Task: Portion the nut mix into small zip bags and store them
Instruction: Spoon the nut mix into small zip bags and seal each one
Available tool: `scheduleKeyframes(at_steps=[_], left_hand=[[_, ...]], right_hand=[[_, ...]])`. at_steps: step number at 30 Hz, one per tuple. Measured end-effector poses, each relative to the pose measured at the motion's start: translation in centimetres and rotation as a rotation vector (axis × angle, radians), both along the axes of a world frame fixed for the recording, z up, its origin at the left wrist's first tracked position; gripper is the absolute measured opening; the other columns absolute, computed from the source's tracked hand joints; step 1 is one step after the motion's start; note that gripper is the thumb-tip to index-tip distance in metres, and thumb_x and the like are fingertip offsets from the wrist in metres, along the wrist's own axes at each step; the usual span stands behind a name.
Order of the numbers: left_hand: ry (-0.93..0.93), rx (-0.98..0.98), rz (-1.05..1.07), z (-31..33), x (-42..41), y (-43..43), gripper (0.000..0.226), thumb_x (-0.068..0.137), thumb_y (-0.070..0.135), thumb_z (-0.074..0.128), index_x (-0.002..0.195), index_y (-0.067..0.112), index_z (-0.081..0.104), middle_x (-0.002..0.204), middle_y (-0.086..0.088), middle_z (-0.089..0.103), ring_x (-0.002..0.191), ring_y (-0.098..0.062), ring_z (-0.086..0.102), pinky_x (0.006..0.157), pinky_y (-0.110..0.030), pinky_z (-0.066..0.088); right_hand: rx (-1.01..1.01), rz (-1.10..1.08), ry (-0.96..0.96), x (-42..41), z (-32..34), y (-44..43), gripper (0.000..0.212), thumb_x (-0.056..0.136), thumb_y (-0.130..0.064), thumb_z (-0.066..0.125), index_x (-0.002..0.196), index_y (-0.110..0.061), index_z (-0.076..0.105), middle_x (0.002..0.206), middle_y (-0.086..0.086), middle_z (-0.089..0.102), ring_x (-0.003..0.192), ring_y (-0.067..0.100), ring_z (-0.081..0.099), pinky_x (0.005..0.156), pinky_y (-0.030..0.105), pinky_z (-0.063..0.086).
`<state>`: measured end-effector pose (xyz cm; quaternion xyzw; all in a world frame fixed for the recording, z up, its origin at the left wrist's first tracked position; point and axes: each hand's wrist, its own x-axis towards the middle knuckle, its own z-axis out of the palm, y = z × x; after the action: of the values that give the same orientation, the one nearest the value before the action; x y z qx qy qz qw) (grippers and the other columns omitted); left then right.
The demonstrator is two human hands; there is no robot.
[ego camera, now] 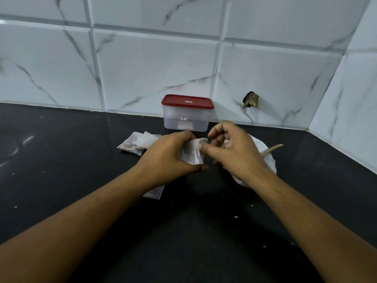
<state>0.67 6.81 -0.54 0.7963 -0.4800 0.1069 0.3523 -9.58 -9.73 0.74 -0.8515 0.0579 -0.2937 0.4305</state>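
Observation:
My left hand (pixel 169 154) grips a small clear zip bag (pixel 190 153) from its left side, above the black counter. My right hand (pixel 230 148) pinches the bag's top right edge between thumb and fingers. What is inside this bag I cannot make out. Behind my left hand lie filled zip bags (pixel 135 144) with dark nut mix showing through. Another flat clear bag (pixel 155 193) pokes out from under my left wrist. A white bowl (pixel 269 158) sits behind my right hand, mostly hidden, with a wooden spoon handle (pixel 273 149) sticking out to the right.
A clear plastic box with a red lid (pixel 186 113) stands shut against the marble-tiled wall, just behind my hands. The black counter (pixel 61 160) has small crumbs scattered on it. A chipped hole (pixel 251 100) shows in the wall tile on the right.

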Motion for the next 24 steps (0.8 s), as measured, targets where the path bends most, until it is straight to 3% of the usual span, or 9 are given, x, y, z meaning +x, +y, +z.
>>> scheduleKeyframes(at_steps=[4,7,9,12,13,15,17,20,24], left_hand=[[0.161,-0.026,0.044,0.0,0.0,0.2,0.049,0.066,0.059,0.086,0.086,0.023,0.061,0.072,0.007,0.059,0.063,-0.007,0.052,0.060,-0.031,0.046],[0.247,-0.023,-0.059,0.2,-0.1,0.3,0.058,0.065,0.064,0.084,0.100,0.021,0.067,0.090,-0.001,0.071,0.083,-0.018,0.068,0.079,-0.048,0.057],[0.300,-0.006,-0.135,0.3,-0.2,0.4,0.054,0.067,0.057,0.087,0.108,0.026,0.068,0.100,0.003,0.074,0.096,-0.017,0.071,0.088,-0.051,0.057],[0.392,0.049,-0.218,0.7,-0.6,0.6,0.053,0.071,0.044,0.090,0.116,0.031,0.066,0.108,0.008,0.075,0.104,-0.010,0.071,0.098,-0.047,0.056],[0.422,0.060,-0.237,0.8,-0.6,0.6,0.054,0.071,0.044,0.090,0.118,0.031,0.066,0.110,0.007,0.075,0.106,-0.012,0.071,0.099,-0.048,0.055],[0.475,0.075,-0.257,0.9,-0.3,0.8,0.055,0.073,0.046,0.089,0.120,0.028,0.066,0.113,0.004,0.074,0.109,-0.016,0.070,0.101,-0.050,0.054],[0.523,0.092,-0.284,1.1,-0.3,1.0,0.054,0.076,0.049,0.087,0.120,0.026,0.067,0.116,0.000,0.073,0.112,-0.020,0.070,0.102,-0.052,0.053],[0.563,0.081,-0.304,1.3,-0.3,1.2,0.053,0.078,0.049,0.084,0.121,0.024,0.067,0.118,-0.001,0.073,0.113,-0.022,0.069,0.103,-0.053,0.053],[0.553,0.028,-0.281,1.6,-0.4,1.4,0.056,0.074,0.057,0.081,0.117,0.023,0.070,0.115,-0.005,0.074,0.109,-0.028,0.070,0.101,-0.057,0.053]], right_hand=[[-0.039,0.139,-0.113,-0.8,1.2,0.1,0.003,0.094,-0.017,0.074,0.092,-0.015,0.074,0.076,-0.003,0.070,0.058,0.009,0.057,0.058,0.028,0.051],[-0.083,0.277,-0.038,-1.1,1.1,0.7,0.030,0.106,-0.031,0.057,0.094,-0.013,0.078,0.076,0.000,0.074,0.051,0.013,0.057,0.054,0.019,0.044],[-0.131,0.347,0.040,-1.3,1.1,1.1,0.041,0.109,-0.040,0.045,0.098,-0.016,0.077,0.082,0.013,0.075,0.051,0.012,0.057,0.057,0.021,0.045],[-0.147,0.366,0.099,-2.0,1.6,1.4,0.043,0.110,-0.038,0.038,0.097,-0.019,0.075,0.065,-0.004,0.071,0.052,0.007,0.060,0.060,0.017,0.046],[-0.129,0.353,0.119,-2.2,1.9,1.5,0.046,0.108,-0.043,0.038,0.094,-0.019,0.074,0.059,0.002,0.068,0.051,0.011,0.061,0.059,0.019,0.046],[-0.099,0.318,0.168,-2.5,2.2,1.6,0.061,0.101,-0.053,0.039,0.090,-0.005,0.075,0.070,0.021,0.069,0.064,0.030,0.068,0.059,0.028,0.053],[-0.049,0.297,0.211,-2.7,2.4,1.7,0.070,0.102,-0.051,0.042,0.090,0.012,0.069,0.081,0.026,0.070,0.077,0.033,0.069,0.066,0.028,0.056],[-0.047,0.326,0.223,-3.0,2.6,1.7,0.070,0.106,-0.046,0.041,0.083,0.015,0.066,0.065,0.020,0.066,0.065,0.030,0.070,0.063,0.025,0.055],[-0.062,0.330,0.234,-2.7,2.5,1.6,0.066,0.106,-0.053,0.035,0.104,0.001,0.073,0.066,0.021,0.065,0.060,0.030,0.069,0.062,0.030,0.054]])
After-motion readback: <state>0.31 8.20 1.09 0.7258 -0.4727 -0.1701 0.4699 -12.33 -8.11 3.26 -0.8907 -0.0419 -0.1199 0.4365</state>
